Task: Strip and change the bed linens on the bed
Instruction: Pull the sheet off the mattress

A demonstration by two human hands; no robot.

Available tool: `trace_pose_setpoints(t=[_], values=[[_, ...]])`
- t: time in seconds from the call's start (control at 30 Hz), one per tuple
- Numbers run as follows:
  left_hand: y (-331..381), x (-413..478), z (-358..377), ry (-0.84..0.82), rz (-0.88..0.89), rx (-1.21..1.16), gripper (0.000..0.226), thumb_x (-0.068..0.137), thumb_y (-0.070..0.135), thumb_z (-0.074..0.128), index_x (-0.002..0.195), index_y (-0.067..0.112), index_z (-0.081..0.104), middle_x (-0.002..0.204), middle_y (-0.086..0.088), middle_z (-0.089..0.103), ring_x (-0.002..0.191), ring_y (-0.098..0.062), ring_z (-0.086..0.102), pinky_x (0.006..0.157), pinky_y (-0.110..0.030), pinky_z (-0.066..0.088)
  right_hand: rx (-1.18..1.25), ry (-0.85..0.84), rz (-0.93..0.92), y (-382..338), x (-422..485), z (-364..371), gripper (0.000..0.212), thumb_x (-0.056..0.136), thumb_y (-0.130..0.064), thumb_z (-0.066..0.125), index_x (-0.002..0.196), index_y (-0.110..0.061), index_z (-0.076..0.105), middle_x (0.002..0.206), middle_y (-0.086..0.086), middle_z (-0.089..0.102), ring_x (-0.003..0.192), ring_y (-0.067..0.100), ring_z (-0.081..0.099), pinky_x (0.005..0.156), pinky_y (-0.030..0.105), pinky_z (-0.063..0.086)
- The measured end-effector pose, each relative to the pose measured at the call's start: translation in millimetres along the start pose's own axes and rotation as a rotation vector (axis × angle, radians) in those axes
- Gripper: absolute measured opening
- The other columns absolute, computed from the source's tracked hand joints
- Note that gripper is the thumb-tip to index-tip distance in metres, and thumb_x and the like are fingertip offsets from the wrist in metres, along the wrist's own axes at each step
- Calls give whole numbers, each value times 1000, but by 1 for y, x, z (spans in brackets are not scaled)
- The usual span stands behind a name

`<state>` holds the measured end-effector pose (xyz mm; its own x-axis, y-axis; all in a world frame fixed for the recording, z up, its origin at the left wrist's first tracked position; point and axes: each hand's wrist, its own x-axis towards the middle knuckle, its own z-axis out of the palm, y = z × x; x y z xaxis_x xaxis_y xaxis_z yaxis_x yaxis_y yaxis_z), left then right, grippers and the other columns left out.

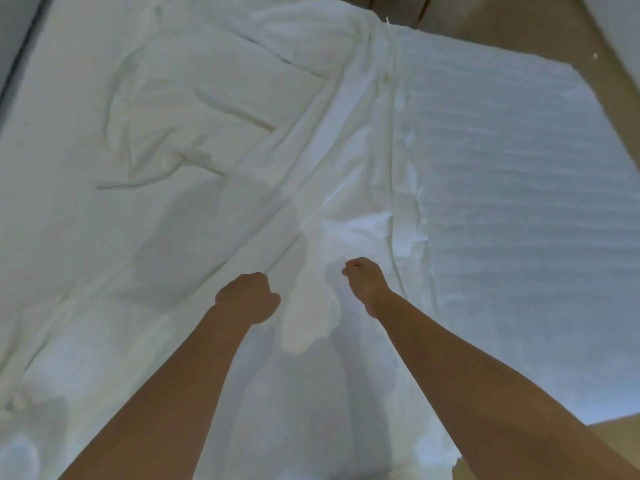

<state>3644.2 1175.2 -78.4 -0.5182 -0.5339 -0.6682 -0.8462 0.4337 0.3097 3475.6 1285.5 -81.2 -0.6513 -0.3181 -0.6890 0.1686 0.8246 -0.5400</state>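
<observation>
A white sheet [194,140] lies rumpled over the left and middle of the bed, with long creases that run toward my hands. My left hand [247,297] is clenched on a fold of this sheet near the bed's middle. My right hand [365,280] is also clenched on the sheet, a little to the right and farther out. The sheet's ragged edge [394,174] runs down the bed. To its right the bare quilted mattress [519,174] shows, with ribbed stitching.
A brown floor [540,32] shows beyond the bed's far right corner and again at the lower right [616,431]. A dark gap beside a pale wall [14,57] runs along the bed's left side.
</observation>
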Motion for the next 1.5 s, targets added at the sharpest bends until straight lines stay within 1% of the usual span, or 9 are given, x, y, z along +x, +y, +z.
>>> trace_pose_setpoints(t=[0.23, 0.4, 0.53, 0.7, 0.8, 0.9, 1.2, 1.4, 1.5], values=[[150, 72, 47, -9, 66, -221, 31, 92, 29, 50, 118, 14, 57, 116, -4, 61, 105, -21, 54, 82, -27, 39, -39, 310, 43, 56, 95, -117, 43, 93, -18, 49, 135, -10, 46, 137, 13, 43, 123, 30, 47, 100, 40, 43], [245, 126, 89, 45, -24, -483, 54, 91, 33, 57, 135, 6, 43, 129, -13, 54, 119, -27, 51, 95, -31, 40, -66, 114, -7, 89, 154, -146, 29, 90, -21, 55, 116, -8, 55, 108, 6, 60, 102, 28, 58, 81, 32, 49], [282, 148, 109, 172, -206, -567, 33, 92, 22, 52, 113, -5, 55, 115, -23, 58, 107, -37, 55, 91, -42, 47, -82, 21, -147, 101, 166, -148, 26, 90, -13, 48, 66, -18, 40, 63, -5, 44, 56, 11, 42, 50, 20, 31], [302, 129, 94, 303, -532, -1309, 31, 96, 6, 36, 66, 14, 38, 68, -6, 41, 59, -19, 47, 56, -24, 35, 332, -80, -13, 85, 155, -166, 22, 96, -17, 37, 75, -16, 42, 74, -1, 45, 65, 13, 42, 57, 25, 34], [292, 90, 74, 221, -518, -1734, 20, 92, 16, 54, 75, 10, 61, 70, -7, 59, 62, -19, 57, 63, -24, 46, 568, -153, 163, 88, 139, -173, 19, 97, -21, 39, 80, -16, 48, 77, 1, 48, 67, 15, 45, 56, 26, 36], [279, 61, 56, 123, -359, -1473, 48, 75, 46, 70, 110, 13, 68, 96, -7, 71, 88, -24, 67, 84, -37, 51, 483, -61, 157, 107, 124, -179, 24, 99, -22, 36, 79, -13, 47, 77, 4, 48, 64, 17, 44, 54, 26, 35], [296, 58, 63, 338, -344, -871, 12, 93, 13, 51, 99, 12, 61, 86, -8, 65, 82, -27, 63, 81, -38, 51, 480, -210, -81, 99, 100, -186, 30, 93, -41, 51, 90, -12, 57, 79, -8, 59, 67, 2, 56, 59, 14, 42], [282, 61, 65, 454, -527, -1204, 21, 96, 12, 39, 81, 11, 54, 67, -5, 52, 53, -18, 48, 41, -18, 37, 143, 114, -34, 104, 99, -185, 40, 91, -15, 50, 130, -8, 42, 124, 14, 54, 111, 32, 52, 90, 39, 44], [267, 57, 56, 406, -550, -1303, 26, 96, 32, 48, 79, 14, 55, 64, -4, 49, 50, -18, 47, 45, -20, 37, -46, 158, -161, 100, 95, -169, 68, 86, -15, 55, 145, -12, 21, 137, 12, 36, 124, 31, 35, 99, 45, 34]])
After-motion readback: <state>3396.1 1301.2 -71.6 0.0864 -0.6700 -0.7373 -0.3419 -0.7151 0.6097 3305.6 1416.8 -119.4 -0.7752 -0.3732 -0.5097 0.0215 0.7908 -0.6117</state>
